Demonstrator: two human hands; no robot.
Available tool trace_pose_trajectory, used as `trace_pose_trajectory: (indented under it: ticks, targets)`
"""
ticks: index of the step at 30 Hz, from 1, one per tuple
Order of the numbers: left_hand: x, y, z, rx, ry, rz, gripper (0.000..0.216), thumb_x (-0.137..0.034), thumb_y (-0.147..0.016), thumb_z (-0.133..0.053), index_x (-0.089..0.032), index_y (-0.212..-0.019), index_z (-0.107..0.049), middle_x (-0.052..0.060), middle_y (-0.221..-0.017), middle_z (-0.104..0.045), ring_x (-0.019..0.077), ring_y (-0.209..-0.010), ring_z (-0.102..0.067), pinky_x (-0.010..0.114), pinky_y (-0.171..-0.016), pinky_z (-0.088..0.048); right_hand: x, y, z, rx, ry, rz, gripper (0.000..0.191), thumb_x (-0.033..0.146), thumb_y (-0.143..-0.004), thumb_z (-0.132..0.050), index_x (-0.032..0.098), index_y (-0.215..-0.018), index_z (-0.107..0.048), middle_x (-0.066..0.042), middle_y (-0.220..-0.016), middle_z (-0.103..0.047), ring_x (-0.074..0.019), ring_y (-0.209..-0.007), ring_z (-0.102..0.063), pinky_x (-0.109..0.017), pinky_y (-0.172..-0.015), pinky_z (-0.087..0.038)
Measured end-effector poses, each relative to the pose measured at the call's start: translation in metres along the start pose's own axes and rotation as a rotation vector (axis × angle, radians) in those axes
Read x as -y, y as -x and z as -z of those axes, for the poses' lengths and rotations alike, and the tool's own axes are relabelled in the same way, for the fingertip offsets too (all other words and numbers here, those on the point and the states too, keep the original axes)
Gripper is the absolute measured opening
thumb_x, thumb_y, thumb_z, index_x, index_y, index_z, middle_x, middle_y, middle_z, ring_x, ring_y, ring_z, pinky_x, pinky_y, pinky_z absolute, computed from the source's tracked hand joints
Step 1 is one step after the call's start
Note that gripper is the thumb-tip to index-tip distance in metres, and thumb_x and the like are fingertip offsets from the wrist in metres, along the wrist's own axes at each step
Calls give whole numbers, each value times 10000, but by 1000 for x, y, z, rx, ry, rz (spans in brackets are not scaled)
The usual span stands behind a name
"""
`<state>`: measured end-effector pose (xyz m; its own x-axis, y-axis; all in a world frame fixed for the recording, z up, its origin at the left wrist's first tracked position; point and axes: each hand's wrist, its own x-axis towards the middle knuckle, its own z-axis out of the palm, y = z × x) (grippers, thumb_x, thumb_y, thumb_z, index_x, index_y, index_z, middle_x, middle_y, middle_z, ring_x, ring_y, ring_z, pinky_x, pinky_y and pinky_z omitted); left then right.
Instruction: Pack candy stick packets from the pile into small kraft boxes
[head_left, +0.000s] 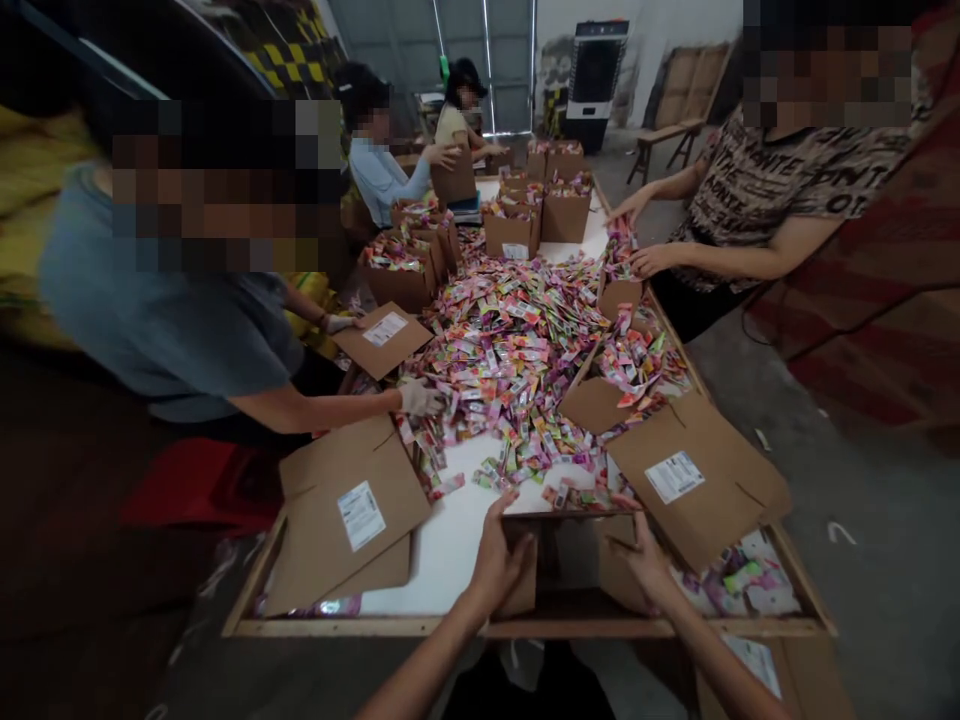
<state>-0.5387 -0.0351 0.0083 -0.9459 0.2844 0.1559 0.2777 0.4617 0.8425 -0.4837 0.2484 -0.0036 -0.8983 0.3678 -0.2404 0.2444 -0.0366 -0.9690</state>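
White table (450, 545) with sachets (510, 340), box (568, 556); concrete floor (862, 480)

At near edge of counter (450, 560): open carton (561, 560), between left hand (496, 562), clasped on its left flap, and right hand (646, 568), clasped on its right flap. Left of it, left carton (345, 510), flat on counter. Right of it, right carton (697, 480), at counter's right edge. Behind, at centre: heap of packets (510, 340). At heap's left edge: co-worker's gloved hand (421, 398). Beyond heap, at far end: filled cartons (562, 215).
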Motion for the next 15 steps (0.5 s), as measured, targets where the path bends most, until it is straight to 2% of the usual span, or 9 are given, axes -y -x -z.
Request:
trace_pose_trajectory:
  ticks: [1, 3, 4, 6, 7, 9, 11, 13, 15]
  targets:
    - [2, 2, 5, -2, -48, -106, 435, -213, -941, -527, -246, -1369, -455, 132, -1381, -589, 249, -1332, -531, 508, -1102, -444, -1, 3, -6, -80, -56, -3, 479, 300, -574, -734, 271, -1045, -656, -79, -1256, -671, -294, -1212, -585, -482, -1092, -408]
    - [1, 4, 20, 135, -120, -321, 372, -138, -968, -429, -273, -1285, -568, 92, -1301, -680, 218, -1298, -577, 473, -1077, -473, -5, 10, -14, -202, -177, -27, 191, 320, -589, -698, 247, -755, -637, -71, -1154, -717, -286, -1079, -640, -428, -953, -489]
    - [-3, 4, 30, 267, -139, -391, 343, -161, -974, -442, -278, -1251, -608, 81, -1278, -706, 219, -1295, -588, 475, -1092, -463, -7, 14, -15, -235, -229, -42, 150, 326, -589, -689, 234, -638, -581, -69, -1121, -730, -278, -1018, -655, -397, -879, -508]
    - [-20, 2, 52, 573, -149, -399, 355, -340, -944, -575, -276, -1291, -605, 91, -1355, -676, 255, -1349, -551, 531, -1176, -373, -11, 22, -15, -250, -275, -59, 230, 328, -579, -682, 216, -521, -490, -70, -1104, -742, -267, -954, -664, -350, -782, -510]
    - [-30, 0, 63, 699, -151, -352, 545, -463, -882, -652, -262, -1377, -544, 117, -1445, -606, 287, -1397, -500, 571, -1214, -302, -12, 24, -12, -239, -259, -58, 240, 325, -573, -682, 213, -501, -482, -74, -1105, -744, -267, -955, -663, -339, -766, -506]
    - [-51, -5, 79, 831, -180, -245, 1004, -658, -721, -731, -205, -1528, -342, 185, -1586, -415, 358, -1479, -365, 651, -1231, -182, -11, 25, -3, -177, -165, -47, 218, 340, -578, -681, 215, -492, -525, -91, -1114, -743, -280, -995, -655, -342, -775, -505]
    - [-66, -11, 84, 844, -245, -182, 1132, -732, -660, -726, -168, -1544, -299, 219, -1598, -379, 387, -1487, -335, 675, -1214, -192, -7, 21, 14, -60, -24, -25, 196, 360, -616, -671, 218, -506, -593, -110, -1163, -727, -302, -1091, -634, -383, -850, -508]
    - [-72, -17, 74, 791, -329, -155, 898, -706, -701, -712, -185, -1402, -504, 185, -1488, -534, 361, -1413, -449, 625, -1191, -295, 0, 15, 34, 134, 141, -9, 157, 358, -649, -659, 226, -568, -683, -123, -1242, -692, -327, -1196, -598, -460, -969, -479]
    - [-69, -19, 53, 708, -454, -168, 546, -575, -810, -687, -189, -1192, -640, 144, -1321, -657, 316, -1292, -555, 555, -1152, -375, 11, 10, 47, 336, 319, 27, 155, 357, -682, -650, 243, -683, -756, -127, -1315, -652, -342, -1262, -564, -526, -1049, -432]
